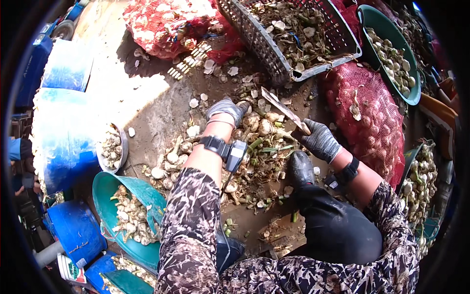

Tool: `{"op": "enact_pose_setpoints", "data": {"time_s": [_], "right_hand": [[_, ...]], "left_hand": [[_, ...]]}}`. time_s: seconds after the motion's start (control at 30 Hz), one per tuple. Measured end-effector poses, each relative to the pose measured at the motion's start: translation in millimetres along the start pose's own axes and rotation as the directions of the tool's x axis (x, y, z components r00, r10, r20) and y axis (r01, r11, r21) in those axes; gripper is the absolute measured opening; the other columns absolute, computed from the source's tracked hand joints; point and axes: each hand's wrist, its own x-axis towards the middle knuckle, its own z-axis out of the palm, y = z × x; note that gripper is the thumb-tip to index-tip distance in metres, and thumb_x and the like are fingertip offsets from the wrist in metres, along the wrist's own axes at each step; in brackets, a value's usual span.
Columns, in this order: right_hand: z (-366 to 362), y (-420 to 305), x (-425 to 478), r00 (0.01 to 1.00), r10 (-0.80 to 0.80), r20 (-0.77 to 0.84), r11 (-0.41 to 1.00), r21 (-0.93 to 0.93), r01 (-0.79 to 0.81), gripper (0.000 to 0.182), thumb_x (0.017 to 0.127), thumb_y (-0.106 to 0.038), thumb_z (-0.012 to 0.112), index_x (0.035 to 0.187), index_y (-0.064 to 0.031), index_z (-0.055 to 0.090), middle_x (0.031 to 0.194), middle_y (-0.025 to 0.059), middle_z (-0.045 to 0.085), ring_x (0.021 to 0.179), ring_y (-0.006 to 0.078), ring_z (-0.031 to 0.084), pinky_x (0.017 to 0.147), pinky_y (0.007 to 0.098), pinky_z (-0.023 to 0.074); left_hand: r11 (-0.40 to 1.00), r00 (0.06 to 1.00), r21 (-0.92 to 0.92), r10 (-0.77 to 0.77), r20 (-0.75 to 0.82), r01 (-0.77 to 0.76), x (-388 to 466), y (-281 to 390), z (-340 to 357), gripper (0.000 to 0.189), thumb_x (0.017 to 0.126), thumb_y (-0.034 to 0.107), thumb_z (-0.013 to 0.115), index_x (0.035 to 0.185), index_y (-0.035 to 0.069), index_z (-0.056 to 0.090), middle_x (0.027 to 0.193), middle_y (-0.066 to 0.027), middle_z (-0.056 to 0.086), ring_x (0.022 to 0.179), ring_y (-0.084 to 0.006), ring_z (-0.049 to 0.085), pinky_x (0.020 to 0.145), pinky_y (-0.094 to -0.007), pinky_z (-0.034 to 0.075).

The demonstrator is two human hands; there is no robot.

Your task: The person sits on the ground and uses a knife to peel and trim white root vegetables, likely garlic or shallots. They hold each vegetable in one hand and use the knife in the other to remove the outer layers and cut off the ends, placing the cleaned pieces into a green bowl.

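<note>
My right hand (318, 139), in a grey knit glove, is closed around the handle of a knife (284, 106) whose long, dirty blade points up and to the left. In a matching glove, my left hand (227, 109) reaches down at the upper edge of a heap of garlic bulbs (253, 123); its fingertips are partly hidden, and whether they grip a bulb is not clear. Cut stalks and dry leaves (266, 158) lie between my arms, beside my dark boot (301, 167). More bulbs (172, 158) lie left of the heap, partly under my left forearm.
Red mesh sacks of garlic (371, 121) stand at right and upper left (165, 29). A black perforated crate (264, 46) holds trimmings. Green basins (411, 73) with garlic stand right and lower left (106, 198). A grey bowl (125, 147) and blue drums (69, 139) are at left.
</note>
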Motion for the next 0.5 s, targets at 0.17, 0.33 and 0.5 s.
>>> {"op": "enact_pose_setpoints", "data": {"time_s": [0.17,0.33,0.5], "right_hand": [[0.2,12.2,-4.4,1.0,0.015,0.003,1.0,-0.024,-0.015,0.036,0.086,-0.031,0.078,0.109,-0.0052,0.068,0.092,0.0204,0.071,0.088,0.039,0.069,0.08,0.0435,0.0541],[3.7,-16.5,0.5,0.984,-0.173,0.03,0.96,-0.217,0.175,0.037,0.089,-0.04,0.074,0.106,-0.0071,0.067,0.089,0.0212,0.069,0.086,0.0416,0.068,0.076,0.046,0.0545],[5.1,-48.7,-18.9,0.9,-0.424,0.105,0.846,-0.308,0.435,0.032,0.082,-0.025,0.077,0.107,-0.0085,0.066,0.087,0.0182,0.068,0.083,0.0421,0.067,0.071,0.0473,0.0549]], "left_hand": [[0.993,0.987,0.112,0.017,0.161,-0.036,51.3,8.0,31.8,0.074,0.087,0.065,0.061,0.135,0.009,0.064,0.138,-0.013,0.064,0.129,-0.0335,0.06,0.105,-0.0438,0.048],[0.695,0.884,-0.549,0.402,-0.239,-0.465,38.1,-54.3,59.4,0.055,0.085,0.036,0.076,0.124,0.0,0.062,0.118,-0.0209,0.071,0.112,-0.0315,0.068,0.096,-0.0405,0.053],[0.412,0.609,-0.492,0.71,-0.353,-0.767,-71.7,-60.2,57.7,0.04,0.094,0.008,0.062,0.133,0.004,0.054,0.12,-0.0118,0.069,0.116,-0.0213,0.064,0.107,-0.0381,0.048]]}}
